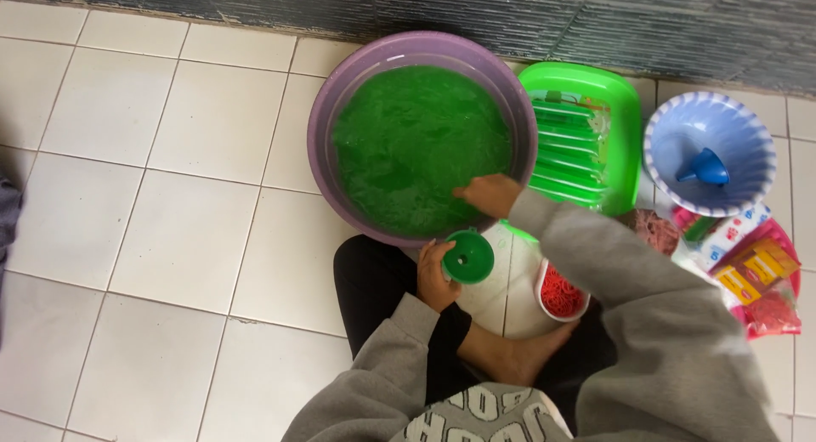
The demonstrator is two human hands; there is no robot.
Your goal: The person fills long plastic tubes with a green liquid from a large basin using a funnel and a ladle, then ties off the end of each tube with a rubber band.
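A purple basin (336, 93) full of bright green liquid (416, 144) stands on the tiled floor in front of me. My right hand (486, 194) reaches over the basin's near rim, its fingers at the liquid's surface; what it holds, if anything, is hidden. My left hand (435, 276) grips a green funnel (469, 257) just below the basin's rim, above my crossed legs. A green tray (625, 110) of filled green tubes (565, 149) lies to the right of the basin.
A pale blue bowl (680, 123) with a blue funnel (705, 167) in it sits at the right. A small white dish of red rubber bands (561, 291) lies by my foot. A pink tray (786, 246) with packets sits far right. A dark wall runs behind.
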